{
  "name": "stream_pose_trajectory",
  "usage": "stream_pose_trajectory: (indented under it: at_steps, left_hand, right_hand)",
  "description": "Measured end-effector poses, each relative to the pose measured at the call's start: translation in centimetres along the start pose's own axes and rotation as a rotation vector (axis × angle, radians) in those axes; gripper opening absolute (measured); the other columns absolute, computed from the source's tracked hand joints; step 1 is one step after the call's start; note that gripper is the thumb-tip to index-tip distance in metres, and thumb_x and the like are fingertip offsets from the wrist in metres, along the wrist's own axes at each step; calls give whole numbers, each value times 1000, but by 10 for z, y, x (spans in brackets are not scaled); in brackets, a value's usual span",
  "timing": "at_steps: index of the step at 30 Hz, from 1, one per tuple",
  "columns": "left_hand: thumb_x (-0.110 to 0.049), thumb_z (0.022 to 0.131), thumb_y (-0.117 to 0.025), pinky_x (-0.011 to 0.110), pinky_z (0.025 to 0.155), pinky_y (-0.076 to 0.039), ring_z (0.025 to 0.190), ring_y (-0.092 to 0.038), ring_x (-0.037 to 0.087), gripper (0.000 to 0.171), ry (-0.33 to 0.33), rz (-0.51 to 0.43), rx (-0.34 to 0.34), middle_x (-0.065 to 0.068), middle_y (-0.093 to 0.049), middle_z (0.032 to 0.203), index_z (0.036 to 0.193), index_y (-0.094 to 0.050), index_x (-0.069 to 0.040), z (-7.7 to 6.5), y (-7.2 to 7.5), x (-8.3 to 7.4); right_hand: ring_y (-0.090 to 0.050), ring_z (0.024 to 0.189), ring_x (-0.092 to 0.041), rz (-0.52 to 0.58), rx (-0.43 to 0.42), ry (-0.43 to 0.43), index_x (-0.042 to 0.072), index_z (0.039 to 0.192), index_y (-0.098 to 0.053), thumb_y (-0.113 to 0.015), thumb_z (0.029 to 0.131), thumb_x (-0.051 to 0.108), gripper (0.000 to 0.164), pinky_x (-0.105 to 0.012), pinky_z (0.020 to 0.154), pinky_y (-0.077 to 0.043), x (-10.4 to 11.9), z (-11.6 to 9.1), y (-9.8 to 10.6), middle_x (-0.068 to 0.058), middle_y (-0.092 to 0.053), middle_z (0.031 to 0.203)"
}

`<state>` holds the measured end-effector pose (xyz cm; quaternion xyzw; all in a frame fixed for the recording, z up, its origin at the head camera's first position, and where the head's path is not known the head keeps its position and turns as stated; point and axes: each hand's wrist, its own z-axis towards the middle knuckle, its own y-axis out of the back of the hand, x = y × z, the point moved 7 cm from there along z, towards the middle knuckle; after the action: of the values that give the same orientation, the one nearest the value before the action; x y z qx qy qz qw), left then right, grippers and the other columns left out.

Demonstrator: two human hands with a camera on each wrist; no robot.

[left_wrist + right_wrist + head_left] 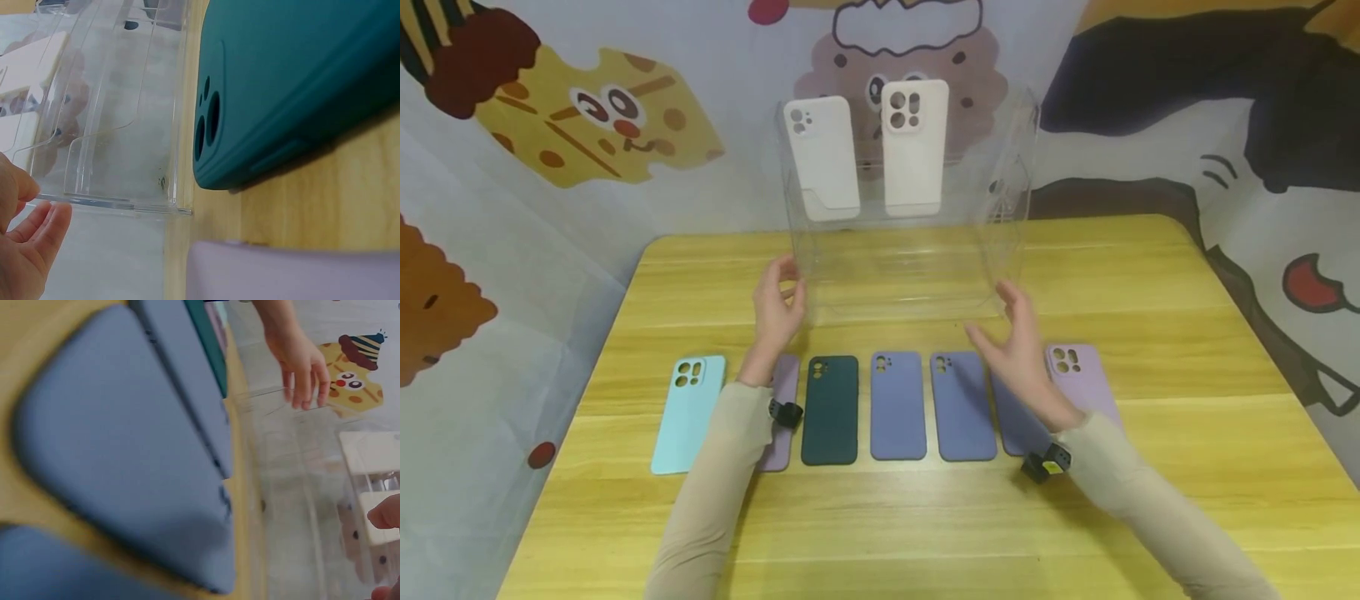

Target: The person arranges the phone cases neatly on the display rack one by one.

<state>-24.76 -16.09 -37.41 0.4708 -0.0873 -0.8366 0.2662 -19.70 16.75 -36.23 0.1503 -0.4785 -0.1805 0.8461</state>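
Observation:
A clear plastic display rack [910, 287] stands at the back of the table. Two white phone cases [826, 158] lean side by side on its upper tier. My left hand [778, 308] is at the rack's left side edge, thumb and fingers on either side of the panel; a firm grip is not visible. My right hand [1018, 346] is by the rack's right side, thumb and fingers spread apart and holding nothing. A dark green phone case [830, 412] and a lavender-blue phone case [898, 408] lie in a row in front of the rack.
The row also holds a light blue phone case [688, 417] at the left end, a purple phone case [786, 379] partly under my left arm, more lavender-blue ones, and a lilac phone case [1086, 379] at the right end. A cartoon-printed cloth [715, 200] hangs behind the wooden table [910, 525].

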Motion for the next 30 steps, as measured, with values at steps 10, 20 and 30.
stream_pose_trajectory:
  at_steps: [10,20,30]
  left_hand:
    - [9,86,-54,43,75,-59,95,-59,37,31,-5,6,-2,29,-57,103,117,-51,13,0,0,-2]
    - [10,86,-53,45,75,-59,95,-59,37,32,-4,-3,4,29,-57,104,117,-50,12,0,-1,-2]
    - [10,86,-53,43,75,-59,95,-59,37,32,-3,2,3,29,-57,104,118,-51,12,0,0,0]
  right_hand:
    - [-38,120,-50,-116,-42,-42,-19,129,-35,-68,74,-8,65,-64,99,-36,-29,-35,34,-37,-41,128]
    - [-39,111,-53,-251,76,-236,-16,136,-26,-64,82,-3,67,-65,91,-40,-61,-56,67,-40,-33,128]
    - [-35,108,-51,-361,103,-376,-18,134,-27,-71,75,0,75,-67,91,-36,-85,-64,86,-40,-31,126]
